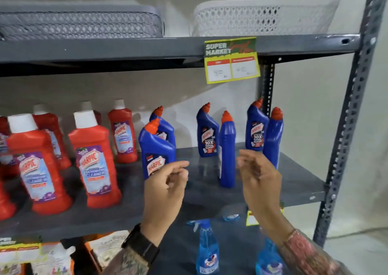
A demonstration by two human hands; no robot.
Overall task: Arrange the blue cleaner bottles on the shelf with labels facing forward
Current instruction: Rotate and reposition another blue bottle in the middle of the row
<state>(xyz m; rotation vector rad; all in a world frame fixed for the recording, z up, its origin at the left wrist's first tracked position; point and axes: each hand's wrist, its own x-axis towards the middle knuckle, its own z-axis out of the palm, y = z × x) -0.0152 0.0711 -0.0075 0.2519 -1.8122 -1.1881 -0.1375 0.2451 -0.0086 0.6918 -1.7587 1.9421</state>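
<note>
On the shelf (pixel 294 182), four blue bottles show labels, but two right of the front-left bottle (pixel 156 148) stand turned sideways, uncorrected; my left hand (pixel 168 188) and right hand (pixel 258 176) hover half-curled, holding nothing.

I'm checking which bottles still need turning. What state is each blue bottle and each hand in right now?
Front-left blue bottle: upright, label forward.
Blue bottle behind it: upright, mostly hidden.
Back-middle blue bottle: upright, label forward.
Front-middle blue bottle: upright, label turned aside.
Back-right blue bottle: upright, label forward.
Far-right blue bottle: upright, no label showing.
Left hand: empty, fingers curled.
Right hand: empty, fingers curled.
</note>
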